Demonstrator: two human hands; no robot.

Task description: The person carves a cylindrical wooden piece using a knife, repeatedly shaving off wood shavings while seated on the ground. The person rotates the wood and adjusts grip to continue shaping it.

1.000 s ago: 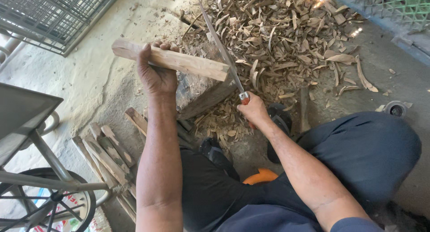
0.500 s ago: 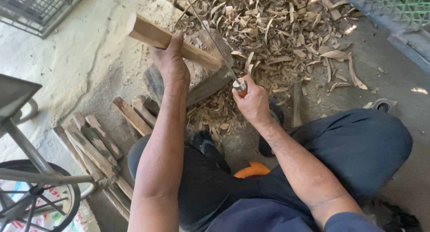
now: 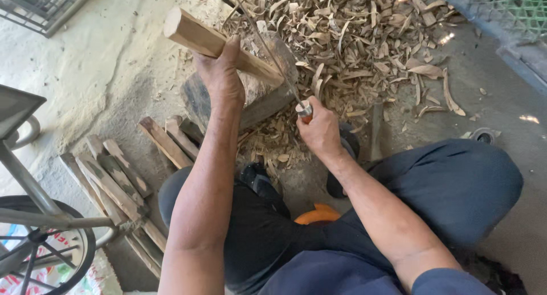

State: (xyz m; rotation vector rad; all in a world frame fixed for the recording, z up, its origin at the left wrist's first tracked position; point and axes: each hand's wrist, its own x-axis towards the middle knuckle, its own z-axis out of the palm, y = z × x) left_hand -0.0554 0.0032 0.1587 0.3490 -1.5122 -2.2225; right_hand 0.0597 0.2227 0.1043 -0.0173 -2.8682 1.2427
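My left hand grips a squared wooden stick near its middle and holds it slanted, its lower end resting on a dark wooden chopping block. My right hand is closed round the handle of a long-bladed knife. The blade runs up and to the left, lying against the right side of the stick near its lower end. I sit low with both knees spread, in dark trousers.
A heap of wood shavings covers the ground beyond the block. Several cut wooden sticks lie at my left. A wheel and metal frame stand at the lower left; wire mesh is at the top right.
The stick has tilted steeper in my left hand. The knife blade has swung from the stick's upper end down toward its lower end by the block.
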